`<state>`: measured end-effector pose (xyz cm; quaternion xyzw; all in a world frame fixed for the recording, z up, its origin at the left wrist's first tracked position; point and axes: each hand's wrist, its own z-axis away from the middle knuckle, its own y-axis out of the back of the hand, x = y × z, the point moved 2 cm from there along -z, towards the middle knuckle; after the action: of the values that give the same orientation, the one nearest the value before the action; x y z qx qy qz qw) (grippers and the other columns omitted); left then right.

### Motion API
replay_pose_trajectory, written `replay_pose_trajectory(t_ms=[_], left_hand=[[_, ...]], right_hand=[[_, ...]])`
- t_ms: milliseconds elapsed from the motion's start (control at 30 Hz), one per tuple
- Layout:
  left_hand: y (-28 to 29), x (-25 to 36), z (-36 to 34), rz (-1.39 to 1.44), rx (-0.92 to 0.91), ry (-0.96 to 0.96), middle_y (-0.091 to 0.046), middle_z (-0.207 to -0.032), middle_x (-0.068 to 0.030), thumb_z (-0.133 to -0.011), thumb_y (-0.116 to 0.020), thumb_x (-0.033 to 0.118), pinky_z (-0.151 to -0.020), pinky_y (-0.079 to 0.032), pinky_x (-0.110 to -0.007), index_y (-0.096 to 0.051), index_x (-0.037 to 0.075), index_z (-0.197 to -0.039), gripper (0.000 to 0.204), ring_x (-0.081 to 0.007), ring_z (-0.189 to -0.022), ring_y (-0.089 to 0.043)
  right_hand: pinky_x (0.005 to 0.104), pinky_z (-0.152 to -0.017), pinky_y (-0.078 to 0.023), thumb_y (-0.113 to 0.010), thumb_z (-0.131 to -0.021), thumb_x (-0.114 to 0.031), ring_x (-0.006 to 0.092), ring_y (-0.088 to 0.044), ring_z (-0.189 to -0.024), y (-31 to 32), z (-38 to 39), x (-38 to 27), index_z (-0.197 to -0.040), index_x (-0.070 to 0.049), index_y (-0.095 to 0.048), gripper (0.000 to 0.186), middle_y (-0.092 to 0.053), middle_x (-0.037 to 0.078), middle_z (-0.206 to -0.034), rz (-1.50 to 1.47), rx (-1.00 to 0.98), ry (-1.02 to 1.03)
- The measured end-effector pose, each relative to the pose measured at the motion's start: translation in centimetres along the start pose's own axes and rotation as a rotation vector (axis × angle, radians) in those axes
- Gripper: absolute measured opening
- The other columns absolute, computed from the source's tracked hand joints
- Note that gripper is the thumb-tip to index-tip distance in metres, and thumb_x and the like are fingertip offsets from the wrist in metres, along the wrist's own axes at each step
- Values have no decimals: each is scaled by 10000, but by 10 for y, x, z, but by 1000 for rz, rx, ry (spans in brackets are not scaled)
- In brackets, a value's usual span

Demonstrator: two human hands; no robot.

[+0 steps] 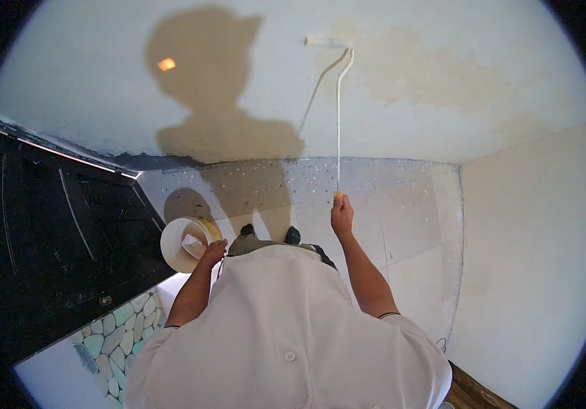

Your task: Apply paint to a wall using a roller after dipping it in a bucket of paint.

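My right hand (pixel 341 215) grips the handle of a long-framed paint roller (pixel 327 41), whose pale sleeve is raised to the white wall (pixel 422 54) in front of me, beside patches of slightly darker coating. My left hand (pixel 213 252) hangs low by my leg with curled fingers; whatever they may hold is too small to make out. Just left of it stands a round pale bucket (pixel 173 242) with a light, block-shaped object (pixel 192 245) inside.
A black panelled door (pixel 47 225) runs along my left, with pebble-patterned tiling (pixel 115 334) below it. A plain wall (pixel 525 225) meets the front wall at the right. The tiled floor (pixel 409 204) is speckled with paint. My shadow falls on the wall and floor.
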<state>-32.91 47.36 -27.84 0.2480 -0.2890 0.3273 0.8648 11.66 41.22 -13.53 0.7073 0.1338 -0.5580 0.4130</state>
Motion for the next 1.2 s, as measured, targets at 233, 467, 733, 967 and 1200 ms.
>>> replay_pose_trajectory(t_ms=[233,467,733,967,1200], left_hand=[[12,-3,-1,-217,-9,24,-580,-802,-131,-854,-432,443,-583,-458,-356,-542,-18,-978,491,-201,-645,-529],[9,21,3,-168,-23,-58,-590,-808,-132,-857,-428,433,-615,-460,-352,-555,-1,-995,473,-209,-688,-541],[17,-18,-23,-684,-128,-278,-612,-888,-200,-831,-420,373,-751,-434,-405,-590,-23,-876,433,-298,-834,-587],[19,-43,-31,-1173,-179,-463,-606,-845,-200,-815,-428,335,-769,-435,-417,-585,-7,-804,376,-332,-815,-591],[22,-24,-30,-549,-133,-117,-594,-938,-230,-803,-433,340,-798,-425,-412,-606,-12,-895,403,-343,-888,-575]], right_hand=[[404,-478,-395,-457,-890,-323,352,-527,-531,3,37,49,-819,-29,-512,307,-511,185,-583,165,20,-99],[305,-473,-337,-436,-907,-315,133,-388,-516,5,57,60,-813,-19,-522,322,-419,61,-557,238,38,-97],[311,-469,-339,-441,-898,-335,152,-405,-514,-2,39,33,-801,-21,-508,335,-411,60,-554,33,25,-92],[242,-456,-291,-416,-914,-329,55,-321,-525,-20,0,-19,-754,-31,-464,342,-344,-35,-570,-105,-11,-14],[225,-445,-280,-403,-920,-340,50,-320,-511,-19,-7,-11,-758,-37,-468,350,-341,-43,-565,-120,22,9]])
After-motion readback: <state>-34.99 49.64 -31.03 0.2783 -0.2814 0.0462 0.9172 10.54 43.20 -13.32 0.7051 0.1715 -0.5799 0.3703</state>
